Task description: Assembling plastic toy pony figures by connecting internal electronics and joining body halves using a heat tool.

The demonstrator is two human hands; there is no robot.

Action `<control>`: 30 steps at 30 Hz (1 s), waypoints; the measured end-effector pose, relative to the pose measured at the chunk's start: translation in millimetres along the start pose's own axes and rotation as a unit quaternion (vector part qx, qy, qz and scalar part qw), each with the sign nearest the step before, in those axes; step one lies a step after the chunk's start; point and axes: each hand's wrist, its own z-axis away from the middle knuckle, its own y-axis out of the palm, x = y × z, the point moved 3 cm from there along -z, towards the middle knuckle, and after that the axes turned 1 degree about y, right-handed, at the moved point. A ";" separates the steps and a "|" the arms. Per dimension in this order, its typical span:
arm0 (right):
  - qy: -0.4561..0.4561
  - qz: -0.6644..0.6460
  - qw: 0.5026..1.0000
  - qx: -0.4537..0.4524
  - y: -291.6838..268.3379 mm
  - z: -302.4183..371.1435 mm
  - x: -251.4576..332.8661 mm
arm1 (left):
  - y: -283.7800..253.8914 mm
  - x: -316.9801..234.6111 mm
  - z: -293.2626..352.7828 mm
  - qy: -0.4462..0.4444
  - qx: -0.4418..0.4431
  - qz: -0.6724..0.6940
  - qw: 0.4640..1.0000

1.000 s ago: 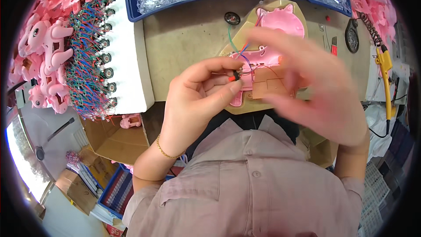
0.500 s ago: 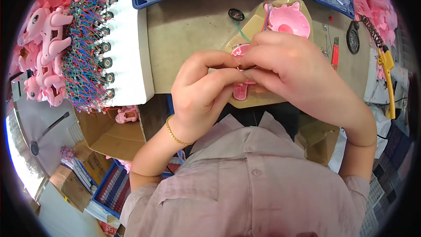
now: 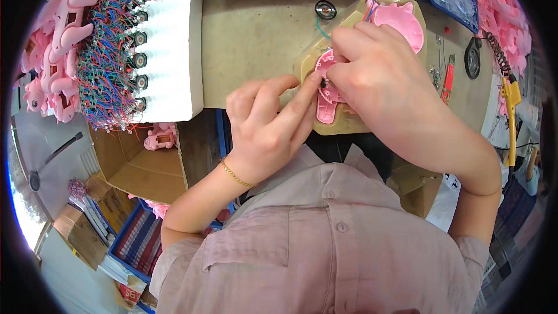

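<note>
The left hand (image 3: 264, 122), grip spread, touches the left edge of the pink shell (image 3: 326, 113); the right hand (image 3: 375, 72), grip unclear, covers its right.

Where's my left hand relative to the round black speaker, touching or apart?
Apart. The head view shows tabletop between the left hand and the round black speaker.

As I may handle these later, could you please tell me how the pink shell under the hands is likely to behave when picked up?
The pink shell looks hollow and thin-rimmed, so probably light. Its moulded shape suggests stiff rather than floppy. It appears seated in the tan holder, so it may resist sliding sideways.
</note>
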 end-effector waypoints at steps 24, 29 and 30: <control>-0.032 -0.057 0.981 0.180 5.5 -42.9 -30.0 | -2.9 -3.0 -8.0 0.120 0.089 -0.105 0.983; -0.072 0.005 0.987 0.140 6.5 -40.1 -31.6 | -4.7 -13.3 -14.1 0.203 0.137 -0.186 0.951; -0.059 -0.014 0.984 0.170 7.4 -42.4 -31.9 | -3.4 -10.5 -14.2 0.209 0.130 -0.186 0.951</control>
